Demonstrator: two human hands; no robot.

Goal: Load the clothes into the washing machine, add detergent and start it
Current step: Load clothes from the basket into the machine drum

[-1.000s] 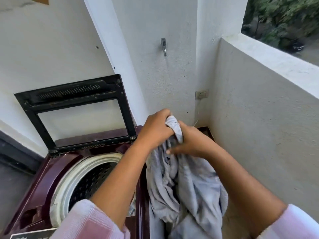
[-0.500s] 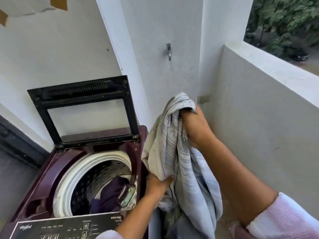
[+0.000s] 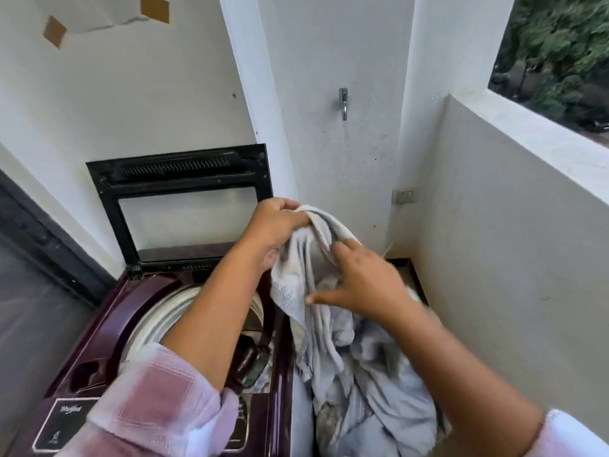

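A maroon top-loading washing machine (image 3: 99,328) stands at the lower left with its black-framed lid (image 3: 184,199) raised against the wall. Dark clothes (image 3: 250,361) lie inside its white-rimmed drum (image 3: 158,321). A long pale grey-blue cloth (image 3: 362,384) hangs to the right of the machine. My left hand (image 3: 276,225) grips the cloth's top, bunched, above the machine's right edge. My right hand (image 3: 362,278) lies lower on the cloth with its fingers spread out, touching it.
A low white parapet wall (image 3: 514,225) closes the right side, with trees beyond. A metal tap (image 3: 343,102) and a wall socket (image 3: 404,195) sit on the back wall. A dark door frame (image 3: 39,239) runs along the left. The control panel (image 3: 69,423) is near me.
My left hand rose from the cloth's lower part to grip its top. My right hand let go of the top and came down onto the cloth's middle, fingers spread.
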